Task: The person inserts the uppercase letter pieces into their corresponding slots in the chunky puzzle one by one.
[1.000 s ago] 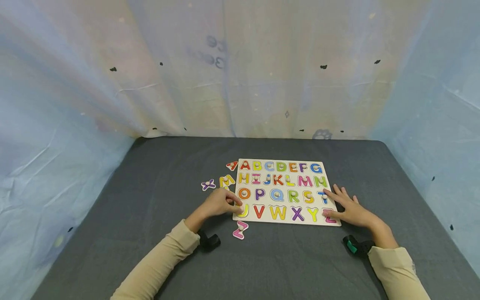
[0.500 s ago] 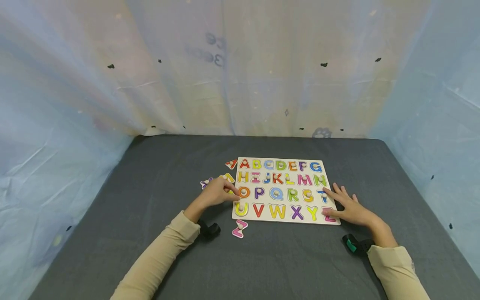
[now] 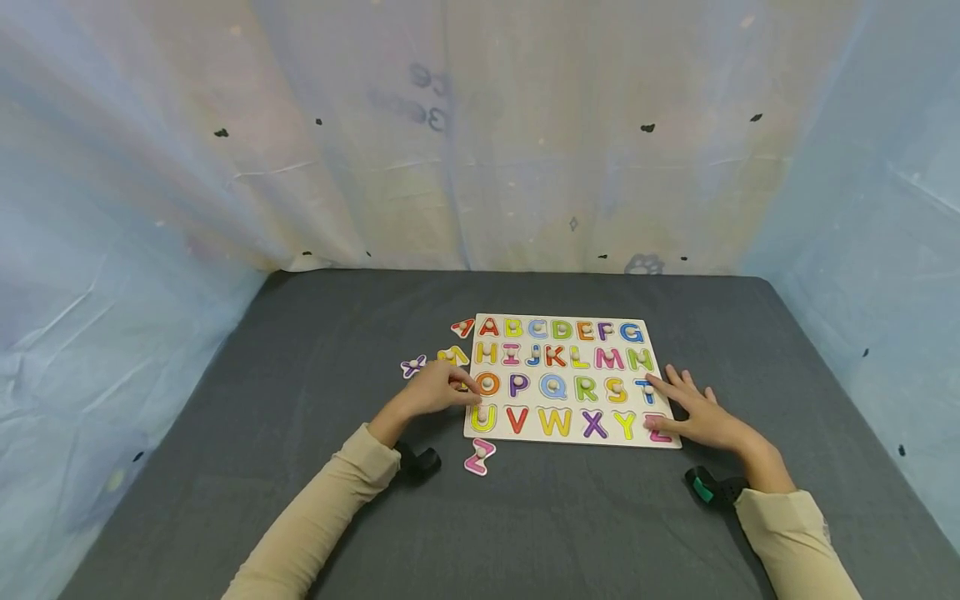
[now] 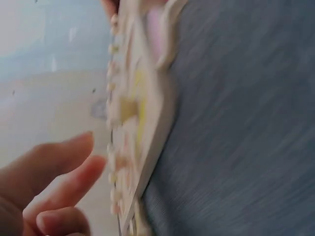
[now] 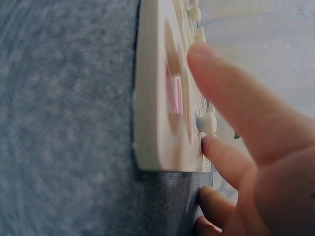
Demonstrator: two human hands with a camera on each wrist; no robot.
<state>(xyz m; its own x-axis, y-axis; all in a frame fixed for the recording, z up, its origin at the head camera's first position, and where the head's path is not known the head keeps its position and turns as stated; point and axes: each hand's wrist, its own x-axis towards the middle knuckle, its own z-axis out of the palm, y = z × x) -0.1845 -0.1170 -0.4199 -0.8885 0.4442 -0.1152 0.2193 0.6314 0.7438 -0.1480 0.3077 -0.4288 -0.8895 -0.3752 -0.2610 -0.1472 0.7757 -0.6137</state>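
Observation:
A wooden alphabet puzzle board (image 3: 534,431) lies flat, with many of its letters bearing small knobs. My left hand (image 3: 430,390) hovers at the board's left edge, just beyond the yellow letter U (image 3: 483,423). In the left wrist view its fingers are bent and apart, with nothing between them, and stand clear of the U's knob (image 4: 129,109). My right hand (image 3: 703,417) rests on the board's right edge near the T and Z, fingers spread. The right wrist view shows a pink Z recess (image 5: 175,93) without a knob below the thumb.
A loose pink Z piece (image 3: 480,457) lies below the board's left corner. Left of the board lie a red A piece (image 3: 462,327), a yellow M-shaped piece (image 3: 453,355) and a purple X piece (image 3: 412,367). Grey cloth (image 3: 570,525) covers the table; curtains surround it.
My left hand has drawn off the yellow U, moving up and slightly left, uncovering it. The right hand stays on the board's right edge.

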